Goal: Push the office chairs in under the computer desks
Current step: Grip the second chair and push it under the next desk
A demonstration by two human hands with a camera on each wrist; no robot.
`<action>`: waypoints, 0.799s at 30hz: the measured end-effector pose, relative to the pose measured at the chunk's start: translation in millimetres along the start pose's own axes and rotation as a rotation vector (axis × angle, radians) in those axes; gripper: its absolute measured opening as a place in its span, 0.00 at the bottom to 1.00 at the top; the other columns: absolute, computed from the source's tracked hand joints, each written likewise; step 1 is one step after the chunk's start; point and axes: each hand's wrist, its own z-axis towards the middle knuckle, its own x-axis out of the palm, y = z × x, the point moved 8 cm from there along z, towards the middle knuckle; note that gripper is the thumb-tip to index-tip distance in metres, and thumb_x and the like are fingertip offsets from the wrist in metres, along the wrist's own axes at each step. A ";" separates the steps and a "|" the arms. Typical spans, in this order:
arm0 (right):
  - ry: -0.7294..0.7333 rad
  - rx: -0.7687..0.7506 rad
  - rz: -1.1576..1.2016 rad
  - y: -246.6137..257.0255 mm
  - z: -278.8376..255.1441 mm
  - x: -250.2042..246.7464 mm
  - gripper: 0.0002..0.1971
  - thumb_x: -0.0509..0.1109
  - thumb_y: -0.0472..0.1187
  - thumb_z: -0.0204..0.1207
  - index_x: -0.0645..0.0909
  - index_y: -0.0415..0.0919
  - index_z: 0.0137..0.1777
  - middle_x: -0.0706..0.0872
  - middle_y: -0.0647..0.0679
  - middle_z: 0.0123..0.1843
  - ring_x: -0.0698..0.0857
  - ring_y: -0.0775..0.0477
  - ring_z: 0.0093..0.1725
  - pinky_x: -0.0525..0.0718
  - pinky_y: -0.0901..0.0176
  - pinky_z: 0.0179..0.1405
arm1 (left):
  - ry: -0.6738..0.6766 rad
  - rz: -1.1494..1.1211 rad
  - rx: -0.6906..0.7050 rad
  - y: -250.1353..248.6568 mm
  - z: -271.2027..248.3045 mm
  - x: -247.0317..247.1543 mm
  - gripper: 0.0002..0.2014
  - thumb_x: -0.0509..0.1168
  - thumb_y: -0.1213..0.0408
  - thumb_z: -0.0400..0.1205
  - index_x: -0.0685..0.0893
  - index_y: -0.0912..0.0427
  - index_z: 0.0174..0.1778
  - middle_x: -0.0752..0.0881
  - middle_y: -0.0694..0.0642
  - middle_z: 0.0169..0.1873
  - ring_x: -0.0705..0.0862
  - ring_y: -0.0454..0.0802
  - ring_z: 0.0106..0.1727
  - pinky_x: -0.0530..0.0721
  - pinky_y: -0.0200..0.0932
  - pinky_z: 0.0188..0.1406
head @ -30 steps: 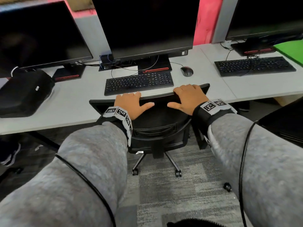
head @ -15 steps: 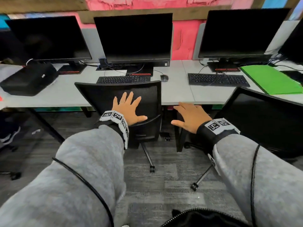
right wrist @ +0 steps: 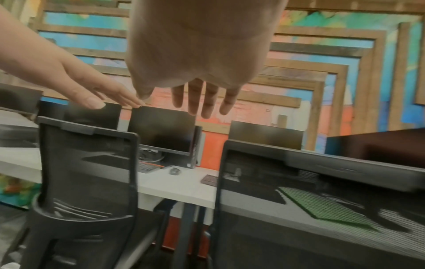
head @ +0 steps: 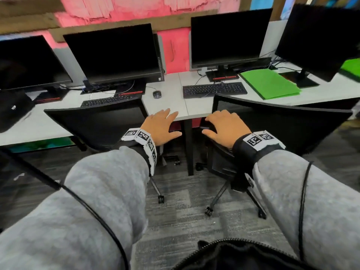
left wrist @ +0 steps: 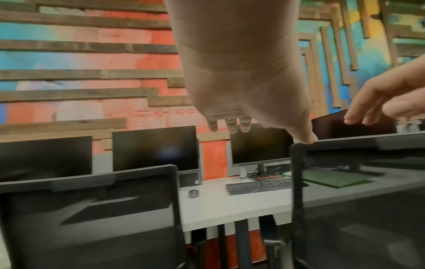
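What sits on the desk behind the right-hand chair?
A black keyboard, a green folder and a monitor on its stand. The chair's backrest covers the front edge of the desk, so anything there is hidden.

The left hand (head: 159, 129) and the right hand (head: 226, 127) are side by side, apart, before the edge of the desk (head: 175, 106). Just left of the left hand stands the left chair (head: 97, 123). The right hand is over the left corner of the right chair (head: 282, 125). Below, between the hands, is the desk leg (head: 188, 149). Beyond the fingers, a mouse (head: 157, 94) lies on the desk, a keyboard (head: 214, 90) to its right, then a folder (head: 268, 83). A monitor (head: 229, 36) stands behind the keyboard.
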 end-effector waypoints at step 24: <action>-0.076 0.178 -0.059 -341.6 -18.8 37.4 0.33 0.48 0.69 0.78 0.80 0.40 0.51 0.84 0.41 0.37 0.86 0.36 0.43 0.76 0.52 0.35 | -0.014 -0.021 -0.152 -228.6 199.6 6.0 0.35 0.46 0.32 0.78 0.78 0.59 0.62 0.82 0.59 0.62 0.76 0.59 0.69 0.54 0.66 0.79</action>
